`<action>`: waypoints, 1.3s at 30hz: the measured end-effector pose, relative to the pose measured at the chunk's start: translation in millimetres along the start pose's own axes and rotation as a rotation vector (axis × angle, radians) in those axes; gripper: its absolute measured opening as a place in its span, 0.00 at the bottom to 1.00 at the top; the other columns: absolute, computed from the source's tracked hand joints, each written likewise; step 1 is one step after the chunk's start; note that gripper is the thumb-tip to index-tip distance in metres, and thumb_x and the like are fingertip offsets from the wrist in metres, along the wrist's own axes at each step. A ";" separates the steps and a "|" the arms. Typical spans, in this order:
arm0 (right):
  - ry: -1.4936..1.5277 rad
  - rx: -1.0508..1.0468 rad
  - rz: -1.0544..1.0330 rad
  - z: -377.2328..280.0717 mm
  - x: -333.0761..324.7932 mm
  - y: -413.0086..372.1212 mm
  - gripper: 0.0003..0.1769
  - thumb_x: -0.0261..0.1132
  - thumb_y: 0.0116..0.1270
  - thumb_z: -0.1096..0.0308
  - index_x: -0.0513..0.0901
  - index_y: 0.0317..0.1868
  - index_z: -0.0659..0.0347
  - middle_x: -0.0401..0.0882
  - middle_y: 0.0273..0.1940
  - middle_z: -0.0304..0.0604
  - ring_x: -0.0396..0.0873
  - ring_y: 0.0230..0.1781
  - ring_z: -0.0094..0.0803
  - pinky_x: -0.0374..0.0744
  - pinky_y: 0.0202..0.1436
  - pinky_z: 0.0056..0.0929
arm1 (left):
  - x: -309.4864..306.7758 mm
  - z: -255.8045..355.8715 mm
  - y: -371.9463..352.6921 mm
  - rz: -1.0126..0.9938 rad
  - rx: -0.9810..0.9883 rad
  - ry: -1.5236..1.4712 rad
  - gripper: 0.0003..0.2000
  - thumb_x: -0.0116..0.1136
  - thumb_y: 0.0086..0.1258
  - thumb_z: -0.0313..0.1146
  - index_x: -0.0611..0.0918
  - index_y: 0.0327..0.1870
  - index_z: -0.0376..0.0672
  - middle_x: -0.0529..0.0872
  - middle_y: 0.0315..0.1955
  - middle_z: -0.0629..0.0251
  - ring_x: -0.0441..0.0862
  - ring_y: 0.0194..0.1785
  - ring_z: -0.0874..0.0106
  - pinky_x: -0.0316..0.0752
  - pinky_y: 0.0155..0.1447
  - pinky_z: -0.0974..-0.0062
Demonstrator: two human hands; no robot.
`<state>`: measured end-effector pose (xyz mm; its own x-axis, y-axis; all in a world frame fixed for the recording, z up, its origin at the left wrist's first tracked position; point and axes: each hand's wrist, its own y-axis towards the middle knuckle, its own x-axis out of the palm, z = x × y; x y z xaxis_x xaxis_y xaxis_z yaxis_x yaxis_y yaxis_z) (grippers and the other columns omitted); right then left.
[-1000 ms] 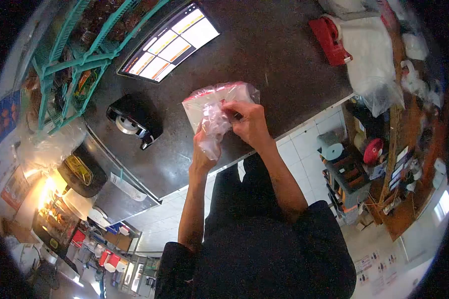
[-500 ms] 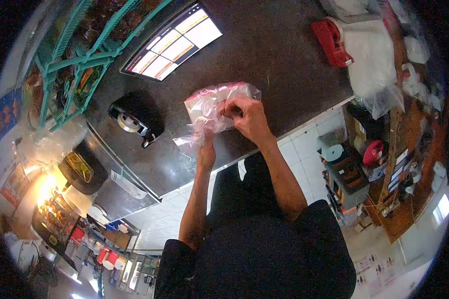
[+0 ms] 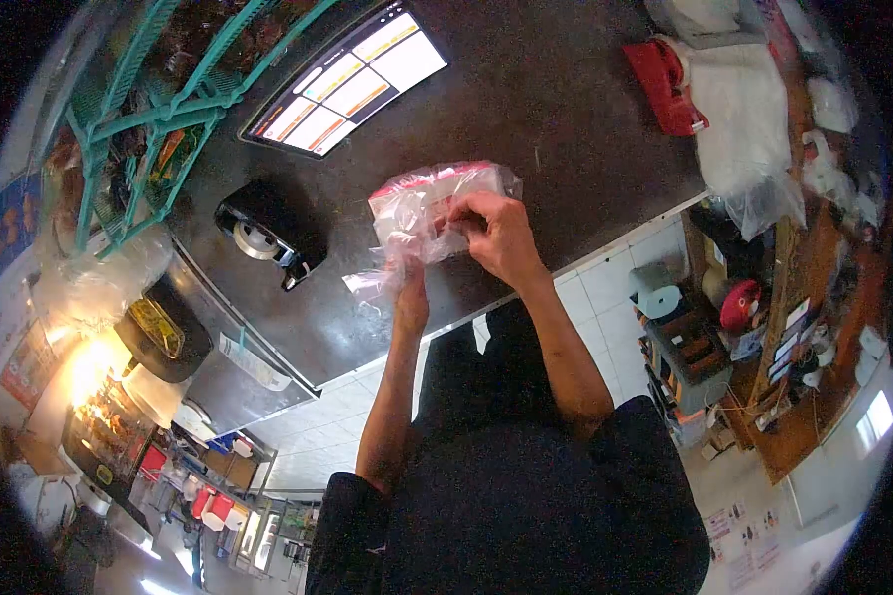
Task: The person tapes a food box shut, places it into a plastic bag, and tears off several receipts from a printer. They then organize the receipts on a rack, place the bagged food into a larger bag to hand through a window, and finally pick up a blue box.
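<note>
Two bare hands work at one white package (image 3: 432,188) with red edging, which sits in clear plastic (image 3: 367,286) near the front edge of the counter (image 3: 566,129). Compared with a second ago, I see the plastic that was bunched in front of the left hand (image 3: 409,283) now spread out past it, a loose tail reaching to the left. Over the last half second almost nothing has shifted. I take that to mean the slack has been drawn aside and the wrap is being steadied for finer finger work.

From my remote view, the left fingers are closed on the gathered plastic at the package's near left corner. The right hand (image 3: 498,233) has thumb and forefinger narrowed into a pinch on the film over the near side; its exact grip is too blurred for me to tell.

Farther out on the dark surface, I have a black tape dispenser (image 3: 278,223) to the left, a lit screen (image 3: 367,79) beyond it, and a red dispenser (image 3: 660,89) beside white bags (image 3: 744,114) at the right. A green rack (image 3: 134,127) rises at the far left. Past the counter lie pale floor tiles (image 3: 605,293) and a bright glow (image 3: 94,372) at lower left.
</note>
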<state>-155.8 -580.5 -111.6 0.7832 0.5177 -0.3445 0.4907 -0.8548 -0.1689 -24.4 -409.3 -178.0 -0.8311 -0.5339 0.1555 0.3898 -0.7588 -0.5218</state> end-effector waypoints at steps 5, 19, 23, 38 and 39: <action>-0.088 -0.023 0.053 -1.3 -4.3 2.3 0.09 0.63 0.52 0.84 0.82 0.32 0.62 0.83 0.34 0.46 0.83 0.35 0.41 0.79 0.41 0.34 | 20.3 37.3 -3.8 -0.017 -0.043 0.329 0.26 0.46 0.77 0.55 0.74 0.57 0.38 0.76 0.51 0.60 0.70 0.55 0.69 0.65 0.60 0.70; -0.541 -0.337 -0.299 -9.7 -23.9 15.3 0.11 0.68 0.54 0.71 0.84 0.39 0.57 0.79 0.38 0.47 0.79 0.45 0.45 0.81 0.47 0.40 | 34.1 38.5 1.3 -0.070 0.272 0.618 0.18 0.45 0.69 0.32 0.72 0.59 0.37 0.76 0.53 0.48 0.72 0.57 0.51 0.67 0.64 0.58; -0.651 -0.599 -0.251 5.6 -19.0 26.0 0.06 0.63 0.58 0.75 0.79 0.37 0.61 0.74 0.34 0.47 0.76 0.39 0.46 0.78 0.42 0.42 | 40.1 60.8 16.0 -0.079 0.745 0.684 0.14 0.50 0.54 0.20 0.78 0.43 0.36 0.79 0.44 0.48 0.75 0.51 0.48 0.71 0.60 0.57; -0.043 -0.159 -0.223 -183.2 106.4 -107.9 0.10 0.69 0.62 0.71 0.82 0.45 0.62 0.81 0.44 0.47 0.81 0.39 0.30 0.79 0.39 0.26 | -459.4 -4.1 -133.9 1.336 0.290 0.951 0.34 0.73 0.57 0.45 0.73 0.56 0.27 0.81 0.46 0.47 0.80 0.47 0.58 0.73 0.55 0.62; -0.072 -0.182 -0.179 -176.7 147.7 -92.0 0.13 0.71 0.61 0.68 0.82 0.46 0.62 0.81 0.45 0.47 0.81 0.40 0.32 0.78 0.39 0.27 | -491.3 -0.4 -124.0 1.362 0.192 0.708 0.34 0.73 0.57 0.46 0.74 0.55 0.26 0.81 0.45 0.47 0.80 0.46 0.58 0.74 0.54 0.63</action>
<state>-17.8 -418.9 16.2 0.6518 0.6506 -0.3898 0.6848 -0.7257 -0.0660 335.5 -52.8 -190.0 0.1937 -0.6000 -0.7762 0.9795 0.0743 0.1870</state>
